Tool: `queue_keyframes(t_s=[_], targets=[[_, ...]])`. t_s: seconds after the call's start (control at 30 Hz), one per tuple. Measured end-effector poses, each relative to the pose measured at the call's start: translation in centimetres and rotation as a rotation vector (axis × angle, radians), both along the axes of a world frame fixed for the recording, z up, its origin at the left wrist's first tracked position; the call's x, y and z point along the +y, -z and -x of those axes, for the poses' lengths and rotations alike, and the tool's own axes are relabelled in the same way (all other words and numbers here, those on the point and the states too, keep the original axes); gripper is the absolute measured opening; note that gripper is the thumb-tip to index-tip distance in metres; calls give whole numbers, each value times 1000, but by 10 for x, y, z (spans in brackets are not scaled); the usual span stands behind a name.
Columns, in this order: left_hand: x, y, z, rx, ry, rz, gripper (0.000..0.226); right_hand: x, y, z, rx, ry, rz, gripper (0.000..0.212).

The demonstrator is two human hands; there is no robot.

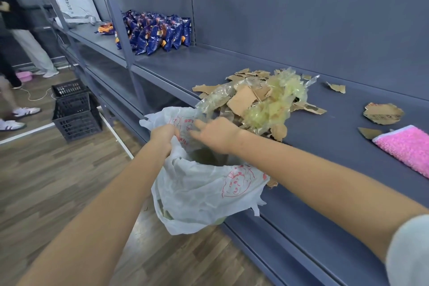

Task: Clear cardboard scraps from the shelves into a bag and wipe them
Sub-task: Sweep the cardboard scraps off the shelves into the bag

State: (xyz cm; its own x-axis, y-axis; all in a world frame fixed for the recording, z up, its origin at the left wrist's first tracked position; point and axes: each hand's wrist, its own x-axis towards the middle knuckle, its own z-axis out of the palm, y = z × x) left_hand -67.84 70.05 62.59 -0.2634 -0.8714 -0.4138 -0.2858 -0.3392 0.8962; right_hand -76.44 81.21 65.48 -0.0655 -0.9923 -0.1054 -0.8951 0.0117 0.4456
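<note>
Shelf [325,158]: grey steel, mid tier.

Bag [204,190]: white plastic with red print, hanging at the shelf's front edge, mouth open. Left hand [163,134] is closed on its rim. Right hand [216,133] is at the mouth with fingers spread, gripping nothing that shows.

Scraps [255,97]: a heap of torn cardboard and crumpled clear film on the shelf just behind the bag, touching its rim. Loose pieces [383,114] lie further right.

Cloth [406,148]: pink, flat on the shelf at far right.

Snack packs [157,32]: blue, upright in the next bay.

Crates [76,111]: black, stacked on the wood floor.
</note>
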Motion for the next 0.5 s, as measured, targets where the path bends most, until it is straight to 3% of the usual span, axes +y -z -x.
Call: queue_keyframes(t_s=[0.1,0.17,0.27,0.37,0.43,0.5], targets=[[-1,-3,2,-29,42,-28,18,-6,14,0,-84,23,-90,88],[-1,-4,3,-65,70,-24,17,-8,20,-1,-189,49,-131,93],[-3,-5,4,-95,86,-6,17,-4,11,-4,-307,80,-163,86],[-3,-3,4,-71,73,-13,14,8,-14,-12,-312,35,-164,66],[-2,-3,4,-59,72,-17,16,25,-35,-17,-393,12,-20,47],[-1,-2,4,-38,70,-15,14,46,-53,-10,-471,-5,357,36]])
